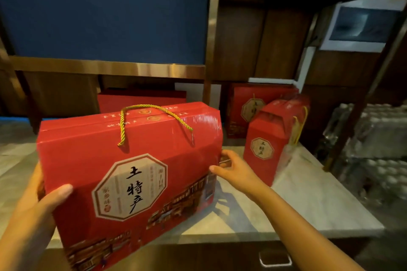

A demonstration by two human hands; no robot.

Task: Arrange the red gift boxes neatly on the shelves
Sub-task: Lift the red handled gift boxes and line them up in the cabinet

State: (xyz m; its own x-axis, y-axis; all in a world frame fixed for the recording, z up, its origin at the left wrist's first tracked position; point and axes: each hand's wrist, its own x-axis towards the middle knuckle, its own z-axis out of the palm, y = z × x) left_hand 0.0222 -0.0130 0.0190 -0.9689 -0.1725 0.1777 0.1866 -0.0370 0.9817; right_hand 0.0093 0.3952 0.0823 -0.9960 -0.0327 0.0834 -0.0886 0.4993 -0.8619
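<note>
A large red gift box [132, 174] with a yellow rope handle and an octagonal label is held tilted above the front edge of the marble counter [308, 200]. My left hand [44, 200] grips its left side. My right hand [231, 168] grips its right edge, thumb on the front. A second red box [271, 138] stands end-on at the right on the counter. Behind it a third red box [246, 105] stands against the wall. Another red box [141, 98] lies under the shelf, partly hidden by the held box.
A brass-edged shelf [105, 67] with a blue back panel runs above the counter, with a vertical post [209, 50]. Wrapped bottle packs [374, 138] sit at the right. A white-framed screen [363, 26] hangs upper right. A drawer handle [275, 258] is below.
</note>
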